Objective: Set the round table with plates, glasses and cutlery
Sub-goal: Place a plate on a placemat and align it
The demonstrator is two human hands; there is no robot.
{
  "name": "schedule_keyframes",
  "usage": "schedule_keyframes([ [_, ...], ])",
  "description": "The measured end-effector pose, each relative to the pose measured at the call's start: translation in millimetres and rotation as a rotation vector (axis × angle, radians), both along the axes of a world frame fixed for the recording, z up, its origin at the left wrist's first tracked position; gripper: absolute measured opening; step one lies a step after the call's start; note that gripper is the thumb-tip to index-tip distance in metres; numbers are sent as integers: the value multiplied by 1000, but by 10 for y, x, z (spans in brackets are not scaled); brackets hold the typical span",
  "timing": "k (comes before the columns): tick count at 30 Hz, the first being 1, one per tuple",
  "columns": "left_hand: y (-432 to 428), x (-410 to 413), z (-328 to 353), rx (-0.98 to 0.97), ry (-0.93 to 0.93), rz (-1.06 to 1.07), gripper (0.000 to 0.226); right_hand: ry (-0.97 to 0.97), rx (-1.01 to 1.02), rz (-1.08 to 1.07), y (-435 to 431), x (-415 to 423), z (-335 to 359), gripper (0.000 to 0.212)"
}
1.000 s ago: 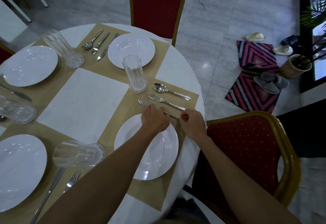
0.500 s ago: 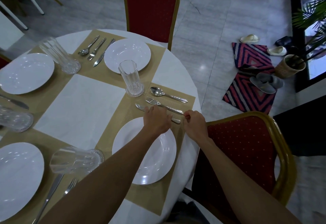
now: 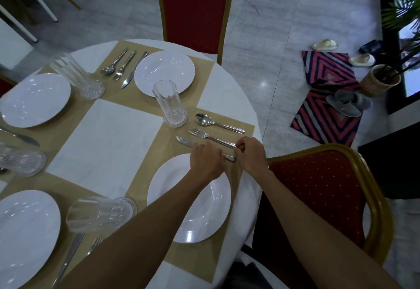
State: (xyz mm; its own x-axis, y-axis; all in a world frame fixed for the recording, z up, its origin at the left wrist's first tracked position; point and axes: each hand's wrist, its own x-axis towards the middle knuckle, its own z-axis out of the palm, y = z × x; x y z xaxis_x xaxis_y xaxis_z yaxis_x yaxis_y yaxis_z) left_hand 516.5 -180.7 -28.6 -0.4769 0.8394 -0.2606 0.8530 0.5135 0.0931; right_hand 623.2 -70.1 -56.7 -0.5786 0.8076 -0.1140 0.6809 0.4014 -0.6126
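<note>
Over grey marble floor, round table, tan placemats, red chairs

No readable text shows anywhere (labels, brands, numbers included).

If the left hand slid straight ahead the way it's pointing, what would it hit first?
Probably the fork, lying just beyond the knife under the left hand; the spoon lies further on, though depth is unclear.

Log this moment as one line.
step: cutlery placement | left hand: grips knife | right hand: pinches fork handle end | spoon: laid | plate: laid
</note>
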Motion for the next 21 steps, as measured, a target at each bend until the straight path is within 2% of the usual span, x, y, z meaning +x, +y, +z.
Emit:
schedule_keyframes([
  [21,91,-98,4,152,1,10,34,-11,-9,-83,383,-264,18,18],
])
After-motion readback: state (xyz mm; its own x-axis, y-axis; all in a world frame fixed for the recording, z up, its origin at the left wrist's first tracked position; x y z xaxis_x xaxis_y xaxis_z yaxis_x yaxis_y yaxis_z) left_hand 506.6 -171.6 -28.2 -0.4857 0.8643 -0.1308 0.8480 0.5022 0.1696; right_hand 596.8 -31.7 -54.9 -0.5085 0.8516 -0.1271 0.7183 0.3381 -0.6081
